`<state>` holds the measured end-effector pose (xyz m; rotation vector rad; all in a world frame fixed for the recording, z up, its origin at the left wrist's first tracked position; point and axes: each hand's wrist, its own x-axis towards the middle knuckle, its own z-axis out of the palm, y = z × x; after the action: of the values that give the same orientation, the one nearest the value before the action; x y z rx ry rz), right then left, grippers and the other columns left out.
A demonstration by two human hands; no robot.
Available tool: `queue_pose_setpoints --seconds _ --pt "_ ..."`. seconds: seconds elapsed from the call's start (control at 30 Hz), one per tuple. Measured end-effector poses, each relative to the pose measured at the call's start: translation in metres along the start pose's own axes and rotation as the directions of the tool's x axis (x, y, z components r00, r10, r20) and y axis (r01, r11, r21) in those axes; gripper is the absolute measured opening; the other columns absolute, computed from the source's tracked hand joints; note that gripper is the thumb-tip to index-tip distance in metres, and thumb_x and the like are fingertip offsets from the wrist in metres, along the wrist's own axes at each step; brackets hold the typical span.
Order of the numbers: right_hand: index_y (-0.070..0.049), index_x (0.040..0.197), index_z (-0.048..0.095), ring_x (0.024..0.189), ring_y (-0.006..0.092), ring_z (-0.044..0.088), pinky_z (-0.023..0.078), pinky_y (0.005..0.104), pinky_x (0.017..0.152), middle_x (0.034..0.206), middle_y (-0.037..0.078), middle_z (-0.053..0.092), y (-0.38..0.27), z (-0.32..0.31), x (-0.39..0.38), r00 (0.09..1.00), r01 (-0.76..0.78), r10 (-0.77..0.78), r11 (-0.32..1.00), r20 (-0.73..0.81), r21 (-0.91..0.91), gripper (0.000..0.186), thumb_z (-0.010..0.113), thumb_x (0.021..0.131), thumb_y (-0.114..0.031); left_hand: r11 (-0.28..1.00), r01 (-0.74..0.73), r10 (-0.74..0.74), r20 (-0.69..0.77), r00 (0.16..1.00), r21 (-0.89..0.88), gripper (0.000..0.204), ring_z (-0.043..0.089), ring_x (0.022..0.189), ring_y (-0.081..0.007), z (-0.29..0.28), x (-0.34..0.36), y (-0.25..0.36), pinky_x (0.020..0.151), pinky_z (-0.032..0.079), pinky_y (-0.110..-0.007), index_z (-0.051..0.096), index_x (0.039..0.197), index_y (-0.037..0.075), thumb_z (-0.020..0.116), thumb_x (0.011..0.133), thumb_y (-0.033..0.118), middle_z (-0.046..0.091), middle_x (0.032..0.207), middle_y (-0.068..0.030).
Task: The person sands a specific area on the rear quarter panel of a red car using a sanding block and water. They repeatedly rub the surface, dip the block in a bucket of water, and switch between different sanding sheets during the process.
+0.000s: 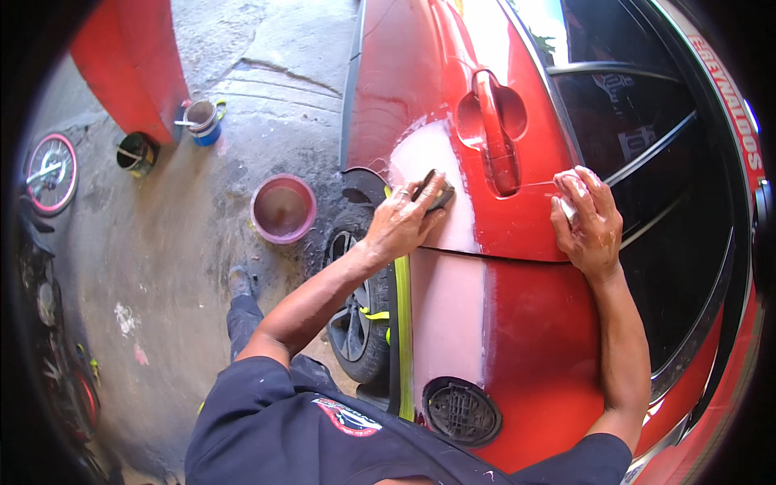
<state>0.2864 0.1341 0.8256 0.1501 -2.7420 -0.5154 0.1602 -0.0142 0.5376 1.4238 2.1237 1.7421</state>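
Observation:
In front of me is the side of a red car point(537, 311) with a pale pink filled patch point(449, 315) running over the rear door edge and the panel behind it. My left hand point(402, 217) is closed around a small dark block, perhaps a sanding block point(436, 194), pressed on the patch above the wheel arch. My right hand point(590, 222) rests on the door beside the window, fingers bent round a whitish, wet-looking wad point(567, 208); its exact kind is hard to make out. Between the hands sits the red door handle point(493, 133).
A pink basin of murky water point(283, 208) stands on the concrete floor left of the rear wheel point(360, 315). Farther left are a blue-and-white bucket point(202, 125), a dark can point(137, 153), a red pillar point(133, 65) and a bicycle wheel point(52, 174). A round black opening point(462, 411) lies low on the panel.

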Motion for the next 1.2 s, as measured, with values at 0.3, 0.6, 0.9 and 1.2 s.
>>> queue_pose_setpoints --seconds 0.3,0.6,0.9,1.2 --pt "-0.007 0.118 0.071 0.105 0.0332 0.069 0.058 0.0435 0.091 0.119 0.016 0.068 -0.004 -0.002 0.004 1.000 -0.015 0.014 0.999 -0.006 -0.052 0.036 0.078 0.083 -0.010 1.000 0.017 -0.018 -0.030 0.999 -0.020 0.057 0.062 0.117 -0.0449 0.002 0.006 0.000 0.094 0.055 -0.049 0.047 0.151 0.016 0.067 0.098 0.024 0.058 0.136 -0.0257" --pt "-0.007 0.119 0.071 0.110 0.0340 0.068 0.057 0.0447 0.094 0.121 0.014 0.069 -0.006 0.002 0.011 1.000 -0.021 0.021 1.000 0.016 -0.010 0.036 0.076 0.083 -0.008 0.949 0.129 -0.203 -0.244 0.948 -0.288 0.045 0.058 0.129 -0.0416 0.023 -0.037 0.047 0.110 0.046 -0.048 0.069 0.136 0.017 0.074 0.091 0.013 0.061 0.142 -0.0217" --pt "-0.003 0.122 0.068 0.116 0.0333 0.066 0.059 0.0423 0.094 0.120 0.015 0.068 -0.009 0.004 0.013 1.000 -0.028 0.027 0.996 0.015 0.085 0.039 0.074 0.084 0.002 0.823 0.246 -0.441 -0.302 0.846 -0.511 0.038 0.063 0.126 -0.0339 0.011 0.086 -0.053 0.108 0.048 -0.038 0.070 0.132 0.012 0.069 0.094 0.018 0.064 0.138 -0.0178" --pt "0.000 0.123 0.067 0.114 0.0308 0.068 0.065 0.0372 0.090 0.125 0.018 0.063 -0.008 0.008 0.013 1.000 -0.014 0.014 0.991 -0.005 0.133 0.038 0.073 0.085 0.003 0.950 0.101 -0.199 -0.325 0.924 -0.294 0.038 0.059 0.131 -0.0381 0.018 0.060 -0.069 0.111 0.047 -0.044 0.071 0.131 0.013 0.062 0.093 0.013 0.062 0.142 -0.0192"
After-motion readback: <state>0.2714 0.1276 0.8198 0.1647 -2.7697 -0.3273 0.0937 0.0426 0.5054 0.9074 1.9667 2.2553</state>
